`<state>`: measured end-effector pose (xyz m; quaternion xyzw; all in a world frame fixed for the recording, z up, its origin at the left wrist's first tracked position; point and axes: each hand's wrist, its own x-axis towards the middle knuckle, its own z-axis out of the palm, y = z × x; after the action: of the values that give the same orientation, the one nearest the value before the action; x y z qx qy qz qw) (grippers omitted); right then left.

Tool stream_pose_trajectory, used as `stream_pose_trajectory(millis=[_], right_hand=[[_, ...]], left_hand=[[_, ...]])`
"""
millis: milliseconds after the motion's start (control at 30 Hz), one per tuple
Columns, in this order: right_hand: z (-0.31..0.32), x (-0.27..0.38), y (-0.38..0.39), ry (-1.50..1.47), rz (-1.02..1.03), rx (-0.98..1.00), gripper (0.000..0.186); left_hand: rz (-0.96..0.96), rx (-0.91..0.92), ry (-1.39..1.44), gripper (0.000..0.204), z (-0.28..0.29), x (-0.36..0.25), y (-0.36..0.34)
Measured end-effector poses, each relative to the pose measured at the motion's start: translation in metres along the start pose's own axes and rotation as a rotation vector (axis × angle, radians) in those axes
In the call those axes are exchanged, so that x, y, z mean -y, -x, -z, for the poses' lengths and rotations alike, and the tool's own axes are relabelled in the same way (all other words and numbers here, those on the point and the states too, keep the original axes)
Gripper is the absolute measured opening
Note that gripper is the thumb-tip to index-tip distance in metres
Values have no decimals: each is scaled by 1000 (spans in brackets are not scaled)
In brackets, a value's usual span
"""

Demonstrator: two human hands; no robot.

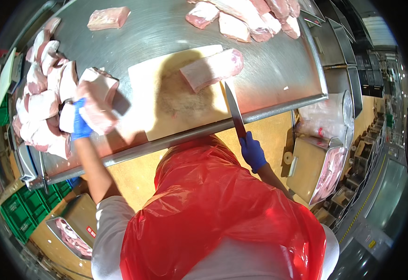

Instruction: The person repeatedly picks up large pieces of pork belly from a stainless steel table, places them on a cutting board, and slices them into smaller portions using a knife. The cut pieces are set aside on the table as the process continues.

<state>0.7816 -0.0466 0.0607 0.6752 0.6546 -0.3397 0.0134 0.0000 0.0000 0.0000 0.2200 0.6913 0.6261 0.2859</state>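
My left hand (81, 121), in a blue glove, grips a piece of raw pork (96, 111) beside the heap of pork pieces (43, 106) at the table's left end. That piece is somewhat smeared by motion. In my blue-gloved right hand (253, 151) is the handle of a long knife (234, 107). Its blade points away from me across the table's front rim, with the tip close to the cutting board's right edge. On the pale cutting board (143, 93) lies another pork piece (213, 69), partly overhanging the right side. Neither hand touches it.
More pork (250, 18) lies at the far right of the metal table (152, 39), and a single piece (109, 18) at the far left. Metal bins with meat stand below right (325, 175) and below left (73, 238). Green crates (22, 212) sit at the left.
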Motion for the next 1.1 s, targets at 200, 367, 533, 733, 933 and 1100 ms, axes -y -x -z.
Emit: stream_pose_trajectory(millis=[200,367,533,733,933,1100], right_hand=[[-13,-25,1,-122,-80,-235,24],[-16,-27,-14,-316,-25,-412,17],[6,-31,-25,-179,156,-576,16],[8,-47,-21,-298,7,-487,18],[-9,-61,3,-279,-37,-438,19],[-13,-51,6,-380,-159,-255,18]], left_hand=[[-292,-481,-1388,98,-76,-131,20],[-570,520,-1106,83,-332,-93,182],[-832,880,-1208,115,-481,-64,297],[-550,1251,-1314,114,-524,-86,264],[-492,1163,-1352,122,-418,-66,274],[-661,716,-1346,127,-362,-58,333]])
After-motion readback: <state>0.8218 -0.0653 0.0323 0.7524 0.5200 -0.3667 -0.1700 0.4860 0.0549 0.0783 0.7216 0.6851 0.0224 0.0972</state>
